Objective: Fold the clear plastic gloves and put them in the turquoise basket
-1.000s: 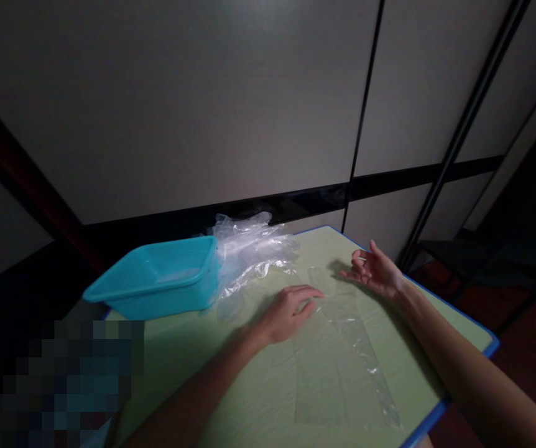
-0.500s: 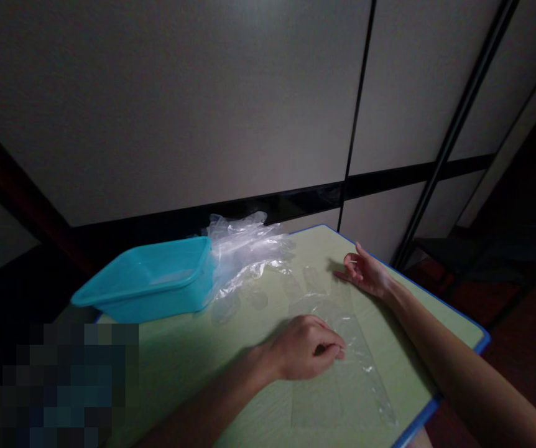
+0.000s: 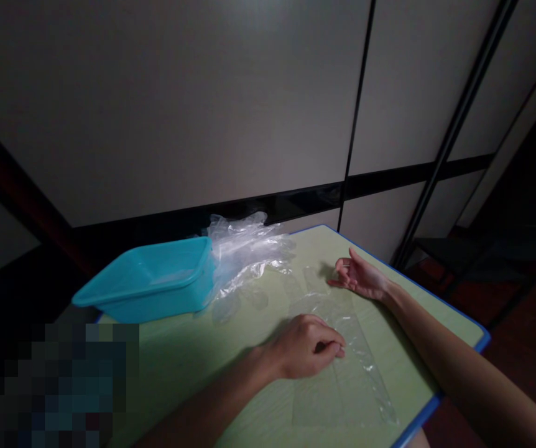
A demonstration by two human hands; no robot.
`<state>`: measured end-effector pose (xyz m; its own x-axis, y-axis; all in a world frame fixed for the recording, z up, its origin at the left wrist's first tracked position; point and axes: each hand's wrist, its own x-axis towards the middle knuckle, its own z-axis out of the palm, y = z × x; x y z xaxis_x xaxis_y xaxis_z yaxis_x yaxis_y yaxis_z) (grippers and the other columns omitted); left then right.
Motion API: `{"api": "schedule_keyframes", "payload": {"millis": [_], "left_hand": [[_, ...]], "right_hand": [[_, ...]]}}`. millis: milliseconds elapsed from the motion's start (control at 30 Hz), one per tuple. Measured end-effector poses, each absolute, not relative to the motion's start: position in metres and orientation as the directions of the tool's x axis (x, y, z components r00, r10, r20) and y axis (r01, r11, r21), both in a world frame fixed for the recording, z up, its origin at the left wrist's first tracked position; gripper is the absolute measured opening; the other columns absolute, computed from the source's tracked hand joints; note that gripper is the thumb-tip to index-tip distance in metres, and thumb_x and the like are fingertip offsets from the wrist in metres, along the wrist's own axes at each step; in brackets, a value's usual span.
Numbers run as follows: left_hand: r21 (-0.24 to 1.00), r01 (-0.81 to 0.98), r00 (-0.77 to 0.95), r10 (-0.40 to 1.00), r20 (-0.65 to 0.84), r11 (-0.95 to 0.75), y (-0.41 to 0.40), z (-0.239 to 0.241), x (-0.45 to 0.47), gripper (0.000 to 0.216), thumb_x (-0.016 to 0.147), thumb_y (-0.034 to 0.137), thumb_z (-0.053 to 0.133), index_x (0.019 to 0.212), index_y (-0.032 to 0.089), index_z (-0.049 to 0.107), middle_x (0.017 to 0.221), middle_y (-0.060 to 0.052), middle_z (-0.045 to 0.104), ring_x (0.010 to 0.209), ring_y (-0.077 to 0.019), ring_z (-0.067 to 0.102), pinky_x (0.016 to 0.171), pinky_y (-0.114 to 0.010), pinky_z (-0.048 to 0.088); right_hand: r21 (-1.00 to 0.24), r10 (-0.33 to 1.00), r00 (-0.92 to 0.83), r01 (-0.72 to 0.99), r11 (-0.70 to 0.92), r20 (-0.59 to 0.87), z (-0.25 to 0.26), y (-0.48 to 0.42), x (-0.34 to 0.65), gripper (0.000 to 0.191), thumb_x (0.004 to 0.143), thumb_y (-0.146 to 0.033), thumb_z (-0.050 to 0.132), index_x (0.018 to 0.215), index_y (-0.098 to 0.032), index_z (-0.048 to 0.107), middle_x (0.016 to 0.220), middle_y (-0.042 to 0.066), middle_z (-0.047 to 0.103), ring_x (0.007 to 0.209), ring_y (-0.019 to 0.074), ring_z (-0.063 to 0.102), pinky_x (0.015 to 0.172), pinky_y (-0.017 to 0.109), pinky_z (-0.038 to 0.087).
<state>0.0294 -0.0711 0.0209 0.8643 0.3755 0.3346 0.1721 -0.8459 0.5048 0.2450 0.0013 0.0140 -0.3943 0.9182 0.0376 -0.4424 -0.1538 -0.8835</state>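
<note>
A clear plastic glove (image 3: 342, 348) lies flat on the green table (image 3: 193, 361), fingers pointing away from me. My left hand (image 3: 308, 345) rests on its middle with fingers curled and thumb meeting them, pinching the plastic. My right hand (image 3: 359, 277) hovers just above the table by the glove's fingertips, palm turned up and fingers loosely curled, holding nothing that I can see.
A turquoise plastic tub (image 3: 149, 280) stands at the table's far left. A heap of clear plastic gloves (image 3: 244, 249) lies beside it at the back. The table's blue edge (image 3: 436, 404) runs along the right. Grey wall panels rise behind.
My left hand slid toward me along the glove and curled from flat into a pinch. My right hand sank a little and drifted left toward the glove's fingertips.
</note>
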Motion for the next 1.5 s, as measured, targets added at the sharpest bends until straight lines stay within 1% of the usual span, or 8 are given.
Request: {"api": "schedule_keyframes", "payload": {"millis": [200, 300, 433, 600, 733, 967, 1333, 1500], "left_hand": [[0.514, 0.185, 0.864, 0.388, 0.321, -0.838, -0.071, 0.021, 0.029, 0.021, 0.078, 0.007, 0.046, 0.078, 0.014, 0.065, 0.074, 0.001, 0.069, 0.068, -0.011, 0.062, 0.076, -0.022, 0.043], [0.514, 0.203, 0.864, 0.4, 0.306, -0.833, -0.071, 0.021, 0.029, 0.022, 0.079, 0.008, 0.045, 0.079, 0.016, 0.066, 0.075, 0.001, 0.069, 0.068, -0.0111, 0.062, 0.075, -0.022, 0.043], [0.517, 0.205, 0.865, 0.401, 0.301, -0.831, -0.071, 0.021, 0.029, 0.022, 0.079, 0.008, 0.045, 0.079, 0.015, 0.066, 0.074, 0.001, 0.069, 0.067, -0.0112, 0.061, 0.075, -0.022, 0.043], [0.523, 0.212, 0.858, 0.413, 0.305, -0.826, -0.071, 0.021, 0.028, 0.022, 0.079, 0.008, 0.046, 0.079, 0.015, 0.066, 0.074, 0.0, 0.069, 0.066, -0.0109, 0.061, 0.073, -0.021, 0.043], [0.524, 0.214, 0.855, 0.417, 0.308, -0.824, -0.072, 0.02, 0.028, 0.021, 0.078, 0.008, 0.046, 0.078, 0.015, 0.067, 0.073, 0.001, 0.069, 0.065, -0.011, 0.061, 0.073, -0.022, 0.043], [0.53, 0.211, 0.856, 0.417, 0.306, -0.822, -0.071, 0.021, 0.029, 0.022, 0.078, 0.008, 0.046, 0.08, 0.015, 0.067, 0.075, 0.0, 0.07, 0.066, -0.0115, 0.062, 0.074, -0.023, 0.043], [0.534, 0.19, 0.856, 0.405, 0.32, -0.824, -0.07, 0.02, 0.028, 0.022, 0.077, 0.007, 0.046, 0.079, 0.015, 0.067, 0.074, 0.0, 0.069, 0.067, -0.0119, 0.062, 0.074, -0.023, 0.043], [0.614, 0.204, 0.847, 0.452, 0.28, -0.763, -0.073, 0.023, 0.029, 0.022, 0.076, 0.008, 0.046, 0.079, 0.015, 0.067, 0.074, -0.001, 0.07, 0.066, -0.0122, 0.062, 0.072, -0.024, 0.044]], "right_hand": [[-0.826, 0.982, -0.092, -0.558, 0.085, 0.163, 0.012, 0.01, 0.258, 0.043, 0.083, -0.055, 0.039, 0.065, -0.02, 0.058, 0.041, -0.007, 0.049, 0.036, 0.0069, 0.041, 0.085, 0.036, 0.042], [-0.823, 0.975, -0.162, -0.566, 0.034, 0.152, 0.015, 0.005, 0.256, 0.044, 0.086, -0.051, 0.035, 0.065, -0.019, 0.057, 0.039, -0.007, 0.045, 0.033, 0.0072, 0.038, 0.084, 0.039, 0.043], [-0.864, 0.945, -0.327, -0.471, -0.178, -0.016, 0.009, 0.005, 0.249, 0.042, 0.088, -0.041, 0.037, 0.063, -0.015, 0.058, 0.039, -0.003, 0.049, 0.034, 0.0085, 0.042, 0.076, 0.041, 0.046], [-0.826, 0.989, -0.114, -0.564, 0.01, 0.09, 0.001, 0.019, 0.257, 0.039, 0.085, -0.045, 0.041, 0.062, -0.019, 0.057, 0.052, -0.001, 0.06, 0.044, 0.0089, 0.051, 0.068, 0.027, 0.049], [-0.788, 0.989, -0.048, -0.61, 0.084, 0.142, 0.009, 0.017, 0.266, 0.04, 0.085, -0.049, 0.039, 0.063, -0.02, 0.055, 0.049, -0.003, 0.056, 0.043, 0.0088, 0.049, 0.072, 0.03, 0.048], [-0.857, 0.894, -0.437, -0.421, -0.298, -0.096, 0.018, 0.003, 0.255, 0.054, 0.091, -0.046, 0.024, 0.061, -0.015, 0.056, 0.043, 0.0, 0.054, 0.04, 0.0095, 0.049, 0.078, 0.04, 0.045], [-0.872, 0.975, -0.218, -0.482, -0.08, 0.031, 0.008, 0.013, 0.246, 0.049, 0.087, -0.05, 0.034, 0.058, -0.017, 0.057, 0.046, 0.0, 0.058, 0.039, 0.0083, 0.048, 0.078, 0.032, 0.045], [-0.885, 0.988, -0.134, -0.467, 0.005, 0.076, 0.008, 0.014, 0.243, 0.044, 0.084, -0.05, 0.041, 0.06, -0.017, 0.058, 0.047, 0.002, 0.059, 0.04, 0.0089, 0.05, 0.07, 0.027, 0.046]]}}
